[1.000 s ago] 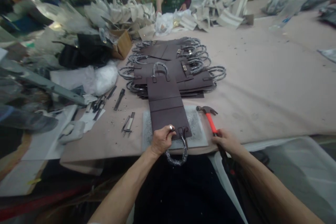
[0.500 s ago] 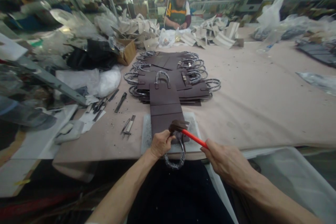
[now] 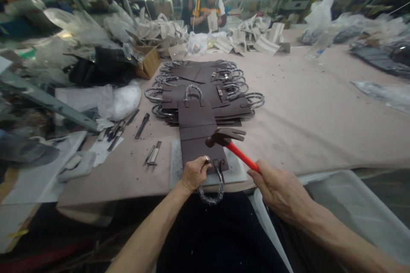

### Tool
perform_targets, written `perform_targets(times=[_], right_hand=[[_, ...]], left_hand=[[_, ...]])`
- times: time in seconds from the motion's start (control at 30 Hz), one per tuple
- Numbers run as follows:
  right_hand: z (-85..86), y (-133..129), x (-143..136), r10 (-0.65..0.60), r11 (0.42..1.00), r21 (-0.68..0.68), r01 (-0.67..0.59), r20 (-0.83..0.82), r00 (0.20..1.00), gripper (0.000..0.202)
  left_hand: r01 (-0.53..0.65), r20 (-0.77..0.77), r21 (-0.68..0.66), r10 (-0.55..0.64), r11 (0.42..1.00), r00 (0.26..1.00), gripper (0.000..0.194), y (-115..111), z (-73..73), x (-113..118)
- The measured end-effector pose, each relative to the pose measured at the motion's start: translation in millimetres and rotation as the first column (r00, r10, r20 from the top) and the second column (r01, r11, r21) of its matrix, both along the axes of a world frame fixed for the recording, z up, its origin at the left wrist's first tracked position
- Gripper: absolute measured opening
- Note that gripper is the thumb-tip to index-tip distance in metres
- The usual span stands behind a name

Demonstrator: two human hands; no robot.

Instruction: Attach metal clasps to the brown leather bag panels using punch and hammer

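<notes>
My right hand is wrapped round the red handle of a claw hammer, whose dark head hovers above my left hand. My left hand is closed on a small metal punch; only its shiny end shows above the fingers. Both are over the near end of a dark brown bag panel, beside the base of a plastic-wrapped handle that hangs past the table edge. Under that end of the panel lies a pale slab. The panel's far end, with another wrapped handle, rests on stacked brown panels.
Left of the slab lie pronged punches and a dark tool. Further left are a cardboard box, black bags and plastic wrap. Across the table, a co-worker holds a pale piece behind heaped off-white parts.
The hammer has risen off my left hand, and its head is now clear above it. My left hand keeps its place on the panel. The co-worker has lifted a pale piece.
</notes>
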State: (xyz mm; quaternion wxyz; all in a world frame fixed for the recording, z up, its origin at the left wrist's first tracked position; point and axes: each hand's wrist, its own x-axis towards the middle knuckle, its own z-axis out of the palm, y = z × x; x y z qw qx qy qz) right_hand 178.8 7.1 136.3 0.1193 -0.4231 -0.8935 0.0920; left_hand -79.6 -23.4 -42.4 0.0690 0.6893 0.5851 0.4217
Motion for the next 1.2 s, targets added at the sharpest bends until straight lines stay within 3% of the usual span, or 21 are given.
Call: perform_targets(times=[0.07, 0.13, 0.23, 0.3, 0.37, 0.47, 0.53, 0.57, 0.67, 0.77, 0.83, 0.9, 0.97, 1.0, 1.07, 1.13, 1.2], right_hand=[[-7.2, 10.6, 3.8, -0.106, 0.989, -0.108, 0.101, -0.043, 0.993, 0.032], [-25.7, 24.9, 10.3, -0.198, 0.95, -0.259, 0.175, -0.064, 0.978, 0.032], [-65.4, 49.6, 25.2, -0.379, 0.826, -0.466, 0.317, -0.043, 0.924, 0.036], [-89.4, 64.0, 35.1, -0.466, 0.76, -0.51, 0.404, 0.007, 0.885, 0.038], [-105.6, 73.0, 40.0, -0.507, 0.751, -0.472, 0.463, 0.038, 0.861, 0.035], [-116.1, 72.1, 28.5, -0.42, 0.892, -0.214, 0.399, -0.058, 0.906, 0.027], [-118.0, 63.1, 6.2, -0.226, 0.974, -0.028, 0.225, -0.18, 0.957, 0.034], [-118.7, 57.1, -7.9, -0.119, 0.992, 0.018, 0.126, -0.232, 0.965, 0.037], [-122.8, 39.6, -50.4, 0.092, 0.995, -0.018, -0.101, -0.291, 0.952, 0.039], [-131.5, 29.1, -74.3, 0.129, 0.986, -0.065, -0.151, -0.261, 0.957, 0.037], [-137.8, 27.2, -77.5, 0.106, 0.989, -0.074, -0.13, -0.265, 0.958, 0.038], [-142.5, 28.1, -75.3, 0.103, 0.988, -0.083, -0.131, -0.283, 0.953, 0.041], [-145.0, 29.8, -72.4, 0.109, 0.986, -0.089, -0.141, -0.301, 0.947, 0.042], [-145.4, 30.5, -71.7, 0.108, 0.986, -0.09, -0.142, -0.309, 0.945, 0.041], [-145.3, 31.2, -71.5, 0.104, 0.986, -0.092, -0.141, -0.325, 0.94, 0.041], [-144.5, 31.1, -72.5, 0.101, 0.986, -0.095, -0.14, -0.332, 0.938, 0.04], [-143.6, 30.8, -73.4, 0.102, 0.985, -0.098, -0.142, -0.331, 0.938, 0.039]], left_hand=[[0.008, 0.01, -0.002, -0.008, 1.0, 1.0, 0.011, -0.2, 1.8, 0.2], [0.008, 0.02, 0.006, -0.008, 1.0, 1.0, 0.011, -0.2, 2.8, 0.4], [0.006, 0.024, 0.012, -0.006, 1.0, 1.0, 0.011, 0.0, 3.0, 0.3], [0.005, 0.028, -0.007, -0.005, 1.0, 1.0, 0.012, 0.0, 3.5, -0.1], [0.009, 0.043, -0.027, -0.008, 1.0, 0.999, 0.011, -0.2, 5.0, -0.6], [0.015, 0.072, -0.056, -0.011, 0.998, 0.997, 0.01, -1.2, 8.4, -1.5], [0.015, 0.087, -0.075, -0.008, 0.997, 0.996, 0.01, -2.2, 10.2, -1.9], [0.014, 0.094, -0.081, -0.007, 0.997, 0.996, 0.01, -2.9, 10.8, -1.9], [0.013, 0.114, -0.096, -0.002, 0.995, 0.994, 0.012, -4.7, 12.0, -0.2], [0.004, 0.181, -0.16, 0.025, 0.987, 0.983, 0.013, -2.9, 14.0, 2.8], [-0.07, 0.348, -0.222, 0.147, 0.972, 0.926, 0.017, 1.8, 17.2, 1.0], [-0.205, 0.575, -0.272, 0.33, 0.94, 0.749, 0.027, 7.5, 22.8, -8.3], [-0.309, 0.7, -0.32, 0.443, 0.896, 0.561, 0.031, 10.5, 31.2, -26.4], [-0.334, 0.695, -0.346, 0.479, 0.877, 0.537, 0.031, 10.1, 36.1, -37.9], [-0.377, 0.542, -0.413, 0.557, 0.829, 0.629, 0.03, 5.3, 46.3, -62.6], [-0.452, 0.245, -0.467, 0.602, 0.76, 0.76, 0.027, -1.9, 55.1, -84.9], [-0.544, -0.093, -0.504, 0.584, 0.671, 0.806, 0.024, -7.6, 60.5, -101.4]])
